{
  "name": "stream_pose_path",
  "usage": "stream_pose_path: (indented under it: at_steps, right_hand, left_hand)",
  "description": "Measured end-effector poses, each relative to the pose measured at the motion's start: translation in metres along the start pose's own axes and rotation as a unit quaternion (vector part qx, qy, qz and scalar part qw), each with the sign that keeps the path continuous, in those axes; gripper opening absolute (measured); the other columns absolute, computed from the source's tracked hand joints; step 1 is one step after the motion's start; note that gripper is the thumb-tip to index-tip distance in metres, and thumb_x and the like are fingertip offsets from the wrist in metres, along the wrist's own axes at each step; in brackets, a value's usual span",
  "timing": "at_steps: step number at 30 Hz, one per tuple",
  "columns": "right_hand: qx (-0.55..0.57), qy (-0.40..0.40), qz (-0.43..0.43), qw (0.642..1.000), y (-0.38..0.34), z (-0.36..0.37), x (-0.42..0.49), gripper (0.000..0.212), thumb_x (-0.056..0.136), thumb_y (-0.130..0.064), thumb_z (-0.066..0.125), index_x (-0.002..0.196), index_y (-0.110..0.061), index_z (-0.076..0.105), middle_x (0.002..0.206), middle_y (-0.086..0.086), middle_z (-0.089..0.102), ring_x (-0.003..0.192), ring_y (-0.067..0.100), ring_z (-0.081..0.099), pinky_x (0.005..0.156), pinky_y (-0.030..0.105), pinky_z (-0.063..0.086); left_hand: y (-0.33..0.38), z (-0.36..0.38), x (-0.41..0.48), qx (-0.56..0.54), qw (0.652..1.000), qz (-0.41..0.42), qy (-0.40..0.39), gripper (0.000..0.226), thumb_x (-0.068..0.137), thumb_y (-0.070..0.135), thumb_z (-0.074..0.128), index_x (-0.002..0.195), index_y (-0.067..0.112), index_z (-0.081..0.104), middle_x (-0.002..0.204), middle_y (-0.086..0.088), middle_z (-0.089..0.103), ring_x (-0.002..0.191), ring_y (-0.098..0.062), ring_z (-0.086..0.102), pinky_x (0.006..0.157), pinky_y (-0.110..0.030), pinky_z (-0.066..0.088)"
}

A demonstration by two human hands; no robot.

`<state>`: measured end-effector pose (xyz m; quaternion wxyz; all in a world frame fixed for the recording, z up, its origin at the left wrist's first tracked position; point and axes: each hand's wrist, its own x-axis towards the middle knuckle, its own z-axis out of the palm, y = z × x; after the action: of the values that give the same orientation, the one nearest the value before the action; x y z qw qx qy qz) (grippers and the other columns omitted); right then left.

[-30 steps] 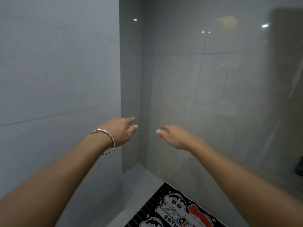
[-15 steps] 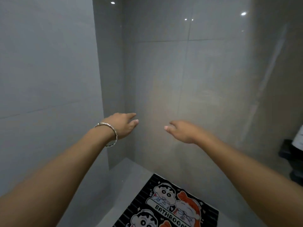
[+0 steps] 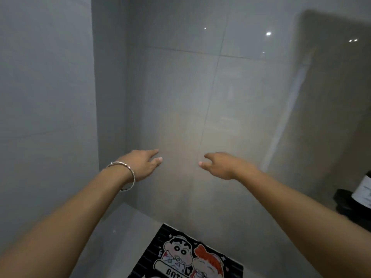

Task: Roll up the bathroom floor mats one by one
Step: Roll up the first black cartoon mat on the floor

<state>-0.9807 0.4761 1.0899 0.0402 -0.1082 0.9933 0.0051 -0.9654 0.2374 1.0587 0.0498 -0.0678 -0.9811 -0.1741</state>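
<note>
A black floor mat (image 3: 186, 255) with cartoon figures and white lettering lies flat on the grey floor at the bottom middle, cut off by the frame's lower edge. My left hand (image 3: 143, 163), with a silver bangle on its wrist, is stretched forward in the air, fingers apart and holding nothing. My right hand (image 3: 219, 165) reaches forward beside it, also loose and empty. Both hands hover well above the mat, in front of the tiled wall.
Glossy grey wall tiles (image 3: 200, 97) fill the view ahead, with a wall corner (image 3: 95, 97) at the left. A dark stand with a white bottle (image 3: 359, 197) on it sits at the right edge. Grey floor (image 3: 124, 233) runs left of the mat.
The view has shifted slightly, so the mat shows a little less than half a second ago. Both hands stay stretched forward and empty, slightly farther apart.
</note>
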Motion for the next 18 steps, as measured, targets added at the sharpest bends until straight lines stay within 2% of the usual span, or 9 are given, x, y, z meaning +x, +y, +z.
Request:
stream_pose_path:
  at_steps: [6,13,18]
  right_hand:
    - [0.012,-0.028,0.018,0.999,0.001,0.026,0.02,0.061,0.098,-0.053,0.031,0.144,-0.012,0.035,0.147,0.016,0.039,0.134,0.03,0.038,0.109,0.039,0.033]
    - [0.03,-0.088,0.11,0.99,0.067,0.073,0.012,0.062,0.099,-0.052,0.03,0.146,-0.012,0.031,0.15,0.014,0.035,0.136,0.03,0.035,0.109,0.039,0.031]
    - [0.058,-0.13,0.129,0.981,0.106,0.123,0.019,0.063,0.099,-0.053,0.03,0.148,-0.013,0.027,0.153,0.013,0.031,0.139,0.029,0.031,0.113,0.041,0.028]
  left_hand:
    - [-0.013,0.026,0.043,-0.018,0.999,0.01,-0.032,0.052,0.099,0.044,0.035,0.145,0.021,0.034,0.145,-0.007,0.044,0.135,-0.026,0.038,0.109,-0.03,0.03]
    - [0.05,0.099,0.076,-0.042,0.988,0.093,-0.116,0.051,0.101,0.04,0.035,0.146,0.017,0.033,0.148,-0.008,0.04,0.137,-0.025,0.036,0.108,-0.027,0.027]
    - [0.08,0.155,0.09,-0.031,0.979,0.104,-0.175,0.052,0.1,0.043,0.033,0.147,0.019,0.032,0.148,-0.009,0.041,0.135,-0.026,0.037,0.108,-0.031,0.029]
